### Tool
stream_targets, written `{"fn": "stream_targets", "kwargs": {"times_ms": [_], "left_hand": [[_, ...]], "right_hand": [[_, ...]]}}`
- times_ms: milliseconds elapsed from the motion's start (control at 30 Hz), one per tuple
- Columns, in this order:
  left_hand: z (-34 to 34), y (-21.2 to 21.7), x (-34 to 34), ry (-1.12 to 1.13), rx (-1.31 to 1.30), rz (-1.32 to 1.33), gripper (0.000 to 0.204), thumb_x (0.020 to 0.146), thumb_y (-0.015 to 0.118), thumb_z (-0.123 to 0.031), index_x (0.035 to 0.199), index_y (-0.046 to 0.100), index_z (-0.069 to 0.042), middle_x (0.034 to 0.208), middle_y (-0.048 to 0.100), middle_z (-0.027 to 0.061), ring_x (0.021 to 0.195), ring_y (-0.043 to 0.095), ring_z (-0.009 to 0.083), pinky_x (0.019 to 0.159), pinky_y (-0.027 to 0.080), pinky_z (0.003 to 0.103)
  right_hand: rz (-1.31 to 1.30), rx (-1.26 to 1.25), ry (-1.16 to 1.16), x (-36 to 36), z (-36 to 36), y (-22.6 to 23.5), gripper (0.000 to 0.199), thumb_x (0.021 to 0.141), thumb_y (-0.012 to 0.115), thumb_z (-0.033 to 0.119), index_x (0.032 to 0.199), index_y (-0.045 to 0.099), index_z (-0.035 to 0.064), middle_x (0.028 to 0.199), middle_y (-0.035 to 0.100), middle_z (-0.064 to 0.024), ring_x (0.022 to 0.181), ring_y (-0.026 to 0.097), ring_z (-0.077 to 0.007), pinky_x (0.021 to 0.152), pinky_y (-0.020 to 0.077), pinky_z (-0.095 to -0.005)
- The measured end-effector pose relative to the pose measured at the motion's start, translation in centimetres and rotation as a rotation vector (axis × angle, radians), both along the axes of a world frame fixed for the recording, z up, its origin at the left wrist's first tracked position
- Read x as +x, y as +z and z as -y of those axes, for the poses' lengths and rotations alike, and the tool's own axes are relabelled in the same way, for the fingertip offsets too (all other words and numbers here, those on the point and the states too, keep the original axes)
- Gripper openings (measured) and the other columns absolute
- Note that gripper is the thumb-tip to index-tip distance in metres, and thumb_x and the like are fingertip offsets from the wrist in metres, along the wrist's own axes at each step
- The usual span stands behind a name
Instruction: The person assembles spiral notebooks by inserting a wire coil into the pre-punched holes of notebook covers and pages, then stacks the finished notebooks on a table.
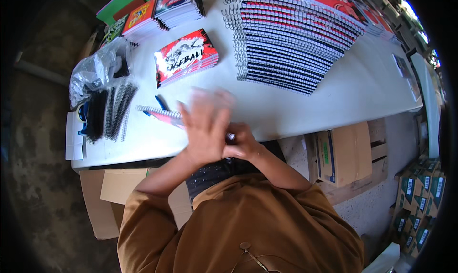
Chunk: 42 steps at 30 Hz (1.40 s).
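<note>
My left hand (205, 130) is raised over the near edge of the table, its fingers stretched out and blurred at the tips. Close beside it, my right hand (242, 140) has its fingers curled in around something small and dark, mostly hidden. Just left of my left hand lies a spiral-bound notebook (167, 117) with a wire coil along its edge; the hand covers the rest of it. A blue handle-like piece (161, 102) sticks out by the coil. Beyond my hands sits a small stack of red and white notebooks (187, 56).
Large overlapping rows of coil-bound notebooks (291, 44) fill the far right. Loose black coils (113, 110), a clear plastic bag (98, 70) and a tape roll (82, 113) are at the left. More notebook stacks (162, 10) stand behind. Cardboard boxes (350, 153) sit below the table (281, 125).
</note>
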<state>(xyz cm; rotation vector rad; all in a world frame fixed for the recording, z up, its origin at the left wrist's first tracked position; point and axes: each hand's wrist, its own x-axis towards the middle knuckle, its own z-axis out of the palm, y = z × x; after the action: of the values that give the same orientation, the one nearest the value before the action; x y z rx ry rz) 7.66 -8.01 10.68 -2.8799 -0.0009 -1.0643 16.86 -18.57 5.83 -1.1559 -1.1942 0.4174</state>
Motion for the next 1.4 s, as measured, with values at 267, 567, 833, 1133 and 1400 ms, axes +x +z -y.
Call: {"fn": "stream_targets", "kwargs": {"times_ms": [267,567,833,1133,1400], "left_hand": [[-0.7,5.6,1.1,-0.313,-0.202,-0.225,0.027,0.07,0.067,-0.015,0.095,0.061,-0.009,0.098,0.058,0.0032,0.09,0.057,0.0192,0.085,0.041,0.037],[0.9,14.3,2.0,-0.236,-0.305,-0.172,0.027,0.06,0.076,-0.027,0.082,0.066,-0.013,0.078,0.06,0.0003,0.073,0.057,0.0173,0.069,0.037,0.03],[-2.8,22.3,11.6,-0.363,-0.058,0.488,0.025,0.068,0.073,-0.012,0.091,0.064,-0.007,0.085,0.063,0.0065,0.078,0.062,0.0217,0.067,0.048,0.03],[-3.3,13.4,18.7,-0.188,-0.856,0.566,0.028,0.087,0.06,-0.024,0.095,0.063,0.002,0.086,0.066,0.0096,0.079,0.059,0.0145,0.075,0.044,0.025],[-5.6,10.6,20.2,-0.289,-1.2,0.728,0.031,0.092,0.052,-0.028,0.084,0.06,0.001,0.069,0.059,0.0027,0.065,0.051,0.0065,0.061,0.041,0.022]], "right_hand": [[0.06,-0.07,-0.193,0.9,0.1,1.0,0.014,0.072,0.064,0.004,0.086,0.061,0.0001,0.076,0.063,-0.0165,0.068,0.064,-0.0282,0.059,0.0485,-0.0324],[0.01,0.029,-0.122,2.2,2.5,10.2,0.024,0.079,0.061,0.005,0.102,0.057,0.0003,0.085,0.065,-0.0145,0.076,0.066,-0.0228,0.067,0.05,-0.0313],[0.967,0.554,-0.743,16.9,9.8,24.5,0.023,0.075,0.055,-0.007,0.098,0.06,-0.0073,0.099,0.065,-0.0145,0.099,0.06,-0.0261,0.089,0.0447,-0.0335],[0.274,0.333,-0.708,20.9,7.3,15.7,0.032,0.093,0.043,0.021,0.115,0.057,0.0027,0.127,0.05,-0.0179,0.12,0.045,-0.0241,0.099,0.033,-0.0316],[0.287,0.329,-1.021,19.7,5.4,14.7,0.041,0.096,0.036,0.026,0.123,0.048,-0.0022,0.127,0.049,-0.0207,0.122,0.043,-0.0278,0.1,0.032,-0.0334]]}}
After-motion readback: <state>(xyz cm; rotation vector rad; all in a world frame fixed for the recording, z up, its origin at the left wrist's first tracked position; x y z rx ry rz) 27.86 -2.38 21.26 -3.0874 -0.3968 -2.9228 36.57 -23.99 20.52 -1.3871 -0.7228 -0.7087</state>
